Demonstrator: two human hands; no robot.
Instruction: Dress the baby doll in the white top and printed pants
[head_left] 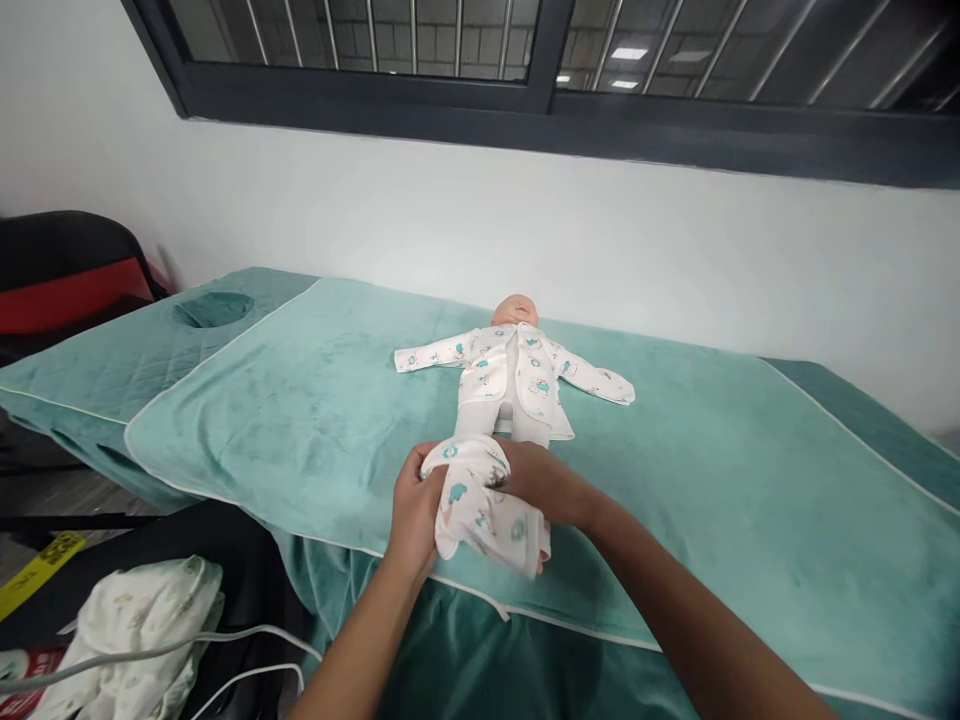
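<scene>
A baby doll (514, 310) lies on its back on the green bed cover, head toward the wall. It wears an open white printed jacket (540, 375) with its sleeves spread out to both sides. At the doll's lower legs are bunched white baby pants (480, 500) with a matching print. My left hand (414, 500) grips their left edge, thumb on top. On the other side, my right hand (544, 480) holds the pants, its fingers mostly hidden by the cloth. Something skin-toned shows at the lower cuff; I cannot tell whether it is a fingertip or the doll's foot.
The bed (300, 400) has a face hole (214, 310) at its left end and a white wall behind. On a black chair (247, 560) at lower left lies folded printed cloth (142, 620), with white cables (247, 632) across it. Another chair (67, 270) stands far left.
</scene>
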